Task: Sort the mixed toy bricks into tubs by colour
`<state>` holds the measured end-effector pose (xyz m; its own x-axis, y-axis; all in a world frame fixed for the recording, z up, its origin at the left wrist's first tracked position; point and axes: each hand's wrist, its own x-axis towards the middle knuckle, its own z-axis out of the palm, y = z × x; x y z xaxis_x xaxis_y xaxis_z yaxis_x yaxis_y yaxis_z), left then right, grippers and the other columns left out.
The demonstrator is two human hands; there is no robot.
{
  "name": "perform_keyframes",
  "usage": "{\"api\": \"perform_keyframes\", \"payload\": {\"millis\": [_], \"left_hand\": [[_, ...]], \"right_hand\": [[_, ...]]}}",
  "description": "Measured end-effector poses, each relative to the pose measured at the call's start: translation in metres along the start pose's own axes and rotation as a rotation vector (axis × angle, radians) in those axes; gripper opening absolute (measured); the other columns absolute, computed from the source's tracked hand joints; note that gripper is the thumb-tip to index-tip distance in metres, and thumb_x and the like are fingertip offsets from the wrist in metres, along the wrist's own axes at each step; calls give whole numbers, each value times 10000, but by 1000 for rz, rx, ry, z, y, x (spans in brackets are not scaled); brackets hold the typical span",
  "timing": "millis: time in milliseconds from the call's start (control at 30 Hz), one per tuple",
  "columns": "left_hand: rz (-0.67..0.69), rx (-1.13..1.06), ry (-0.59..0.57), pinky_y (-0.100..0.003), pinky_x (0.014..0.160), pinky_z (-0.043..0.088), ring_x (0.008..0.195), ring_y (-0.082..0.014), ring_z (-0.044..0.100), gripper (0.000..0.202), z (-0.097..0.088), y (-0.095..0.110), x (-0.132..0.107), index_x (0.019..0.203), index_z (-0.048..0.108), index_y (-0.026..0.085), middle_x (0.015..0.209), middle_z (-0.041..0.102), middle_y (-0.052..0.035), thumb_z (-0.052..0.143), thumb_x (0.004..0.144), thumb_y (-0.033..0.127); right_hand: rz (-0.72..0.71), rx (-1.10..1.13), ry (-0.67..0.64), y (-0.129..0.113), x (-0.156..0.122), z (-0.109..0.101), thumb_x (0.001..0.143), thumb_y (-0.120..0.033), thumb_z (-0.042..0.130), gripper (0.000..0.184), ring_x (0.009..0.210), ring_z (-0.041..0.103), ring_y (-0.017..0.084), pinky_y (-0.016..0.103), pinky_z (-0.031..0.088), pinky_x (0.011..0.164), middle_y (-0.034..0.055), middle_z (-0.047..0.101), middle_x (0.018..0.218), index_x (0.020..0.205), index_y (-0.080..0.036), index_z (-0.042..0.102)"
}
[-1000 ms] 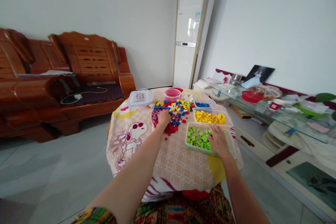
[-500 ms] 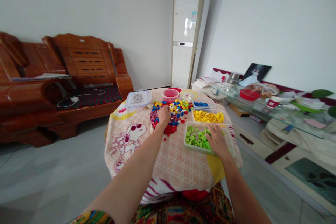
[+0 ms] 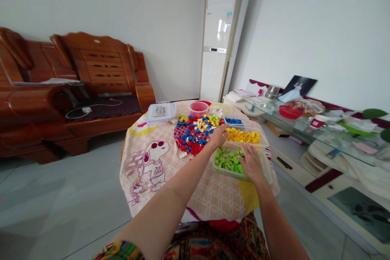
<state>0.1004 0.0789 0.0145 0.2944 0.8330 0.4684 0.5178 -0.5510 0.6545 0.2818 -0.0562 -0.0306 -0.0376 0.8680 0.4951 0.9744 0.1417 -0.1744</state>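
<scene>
My left hand (image 3: 218,137) is over the left end of the box of yellow bricks (image 3: 245,135). Its fingers are bent together at the tips, and whatever they pinch is too small to make out. My right hand (image 3: 251,161) rests with spread fingers on the right part of the clear box of green bricks (image 3: 227,160), near its far edge. Left of the boxes lies a loose pile of mixed bricks (image 3: 195,134) in red, blue, yellow and white. A white piece (image 3: 183,155) lies at the pile's near edge.
Behind the yellow box stands a small box of blue bricks (image 3: 233,121). A round pink-looking tub (image 3: 198,108) and a clear lid (image 3: 161,112) are at the table's far side. A glass-topped cabinet (image 3: 327,130) stands to the right, a wooden sofa (image 3: 100,75) to the left.
My left hand has moved right from the mixed pile to the yellow box. A white piece now shows at the pile's near edge. My right hand has stayed at the green box.
</scene>
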Motion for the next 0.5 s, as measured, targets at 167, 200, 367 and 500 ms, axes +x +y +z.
{"api": "perform_keyframes", "payload": {"millis": [167,200,367,500], "left_hand": [[-148,285,97,-428,1197,443,1359,-264,588,481,-32,-29,2,1382,630,154,1396,672,-155,545,915,75],[-192,349,71,-415,1205,431,1382,-264,566,476,-40,-35,2,1388,617,145,1415,654,-164,545,921,87],[-330,549,-87,-511,1195,408,1424,-320,497,456,-66,-56,-5,1422,561,162,1513,545,-192,532,970,215],[-341,624,-187,-575,1178,398,1449,-345,446,371,-68,-60,-10,1331,625,180,1498,552,-191,499,997,280]], "right_hand": [[-4,-7,-24,-1,1,-1,1004,-311,442,531,1481,402,315,495,377,1202,161,543,1528,1501,-156,546],[-4,-10,-28,-1,1,-1,1005,-312,445,531,1480,404,315,494,377,1201,164,541,1531,1503,-155,546],[-13,-17,-25,0,1,-1,1009,-316,441,531,1477,411,308,495,376,1198,156,542,1532,1510,-169,538],[-15,-32,-31,0,1,-2,1019,-318,421,527,1480,405,307,483,367,1207,174,542,1532,1492,-129,554]]}}
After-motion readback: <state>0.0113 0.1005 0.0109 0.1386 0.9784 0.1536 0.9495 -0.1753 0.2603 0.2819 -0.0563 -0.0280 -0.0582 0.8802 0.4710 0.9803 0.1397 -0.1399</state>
